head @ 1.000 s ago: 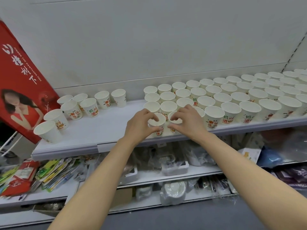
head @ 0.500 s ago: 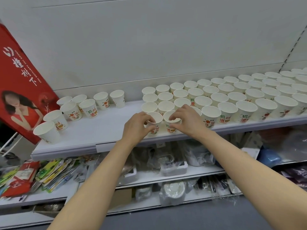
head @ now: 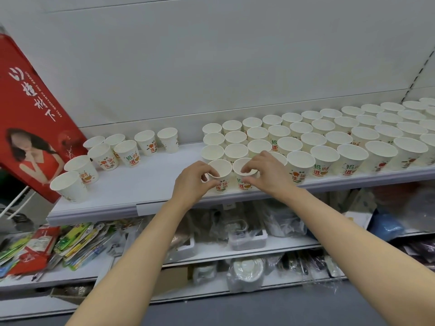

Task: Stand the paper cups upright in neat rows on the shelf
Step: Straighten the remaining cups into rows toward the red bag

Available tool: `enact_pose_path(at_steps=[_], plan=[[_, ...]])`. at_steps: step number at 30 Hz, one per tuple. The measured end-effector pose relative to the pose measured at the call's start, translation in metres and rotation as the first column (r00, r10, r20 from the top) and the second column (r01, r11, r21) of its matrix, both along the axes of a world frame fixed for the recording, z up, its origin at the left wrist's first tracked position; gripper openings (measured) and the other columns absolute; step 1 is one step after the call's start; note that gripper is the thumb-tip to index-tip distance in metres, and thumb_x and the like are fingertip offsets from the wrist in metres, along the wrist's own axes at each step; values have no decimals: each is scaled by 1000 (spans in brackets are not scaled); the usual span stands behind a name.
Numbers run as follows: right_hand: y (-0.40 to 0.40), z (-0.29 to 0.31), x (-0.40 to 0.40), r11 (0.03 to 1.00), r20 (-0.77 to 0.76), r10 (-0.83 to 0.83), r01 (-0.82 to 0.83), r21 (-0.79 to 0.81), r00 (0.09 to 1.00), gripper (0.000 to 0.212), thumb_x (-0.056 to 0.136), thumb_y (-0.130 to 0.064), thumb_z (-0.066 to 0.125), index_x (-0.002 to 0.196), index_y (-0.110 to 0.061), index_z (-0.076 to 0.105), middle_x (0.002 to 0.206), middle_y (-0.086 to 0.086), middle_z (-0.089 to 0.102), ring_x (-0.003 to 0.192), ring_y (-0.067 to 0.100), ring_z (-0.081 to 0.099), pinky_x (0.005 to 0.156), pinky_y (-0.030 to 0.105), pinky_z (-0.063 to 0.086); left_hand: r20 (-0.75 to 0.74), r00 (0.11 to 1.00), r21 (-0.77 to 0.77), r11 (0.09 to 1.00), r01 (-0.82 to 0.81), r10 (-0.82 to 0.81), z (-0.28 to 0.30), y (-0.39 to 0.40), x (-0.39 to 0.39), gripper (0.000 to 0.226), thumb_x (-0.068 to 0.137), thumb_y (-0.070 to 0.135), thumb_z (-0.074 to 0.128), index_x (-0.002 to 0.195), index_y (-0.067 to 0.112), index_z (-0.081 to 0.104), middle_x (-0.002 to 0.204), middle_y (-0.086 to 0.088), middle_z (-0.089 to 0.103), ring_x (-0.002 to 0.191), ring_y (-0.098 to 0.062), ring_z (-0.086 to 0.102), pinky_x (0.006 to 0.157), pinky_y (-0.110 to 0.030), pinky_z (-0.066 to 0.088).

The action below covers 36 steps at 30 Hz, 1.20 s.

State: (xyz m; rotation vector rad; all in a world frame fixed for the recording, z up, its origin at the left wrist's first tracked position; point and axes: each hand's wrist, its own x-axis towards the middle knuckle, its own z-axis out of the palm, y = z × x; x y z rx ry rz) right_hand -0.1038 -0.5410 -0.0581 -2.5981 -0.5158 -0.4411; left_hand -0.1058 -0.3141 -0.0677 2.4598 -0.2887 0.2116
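left hand (head: 191, 182) pinching cup (head: 220, 171), right hand (head: 266, 174) pinching neighbouring cup (head: 244, 172)

The left hand (head: 191, 182) grips one upright paper cup (head: 220, 171) by its rim, and the right hand (head: 267, 171) pinches the cup beside it (head: 243, 171); the two cups touch. Behind and right of the hands, cups stand in packed rows (head: 329, 137) on the shelf (head: 146, 184). Left of the hands a loose group of cups (head: 106, 156) stands near a red poster (head: 30, 114).

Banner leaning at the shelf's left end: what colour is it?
Red, with white lettering: the banner, seen in the head view.
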Motion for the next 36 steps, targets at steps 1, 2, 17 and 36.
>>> enact_pose_path(at_steps=[1,2,17,36], plan=[[1,0,0,1000,8,6,-6,-3,1000,20,78,-39,73,90,-23,72,93,-9,68,93,12,48,75,30,44,1,1000,1,1000,-2,2,0,1,0,11,78,37,79,85,35,70,96,17,62,78,-6,57,75,-37,54],[1,-1,0,1000,10,15,-15,-6,1000,19,78,-38,73,89,-22,73,92,-8,69,91,12,48,75,31,44,1,1000,3,1000,-6,6,0,1,0,11,78,37,79,85,35,70,96,17,62,78,-6,57,75,-37,54],[44,8,29,992,301,70,-99,83,951,10,79,-29,74,81,-20,73,83,-6,69,84,19,53,68,33,44,93,952,61,952,-299,293,9,86,8,16,89,39,67,105,35,67,101,17,63,78,-4,57,72,-27,51],[202,13,222,927,95,197,-153,-344,976,35,69,4,67,96,-19,69,89,4,60,88,29,52,66,34,41,-31,975,397,898,-190,220,25,200,188,19,80,27,71,98,23,72,99,0,68,98,-24,60,71,-31,48]])
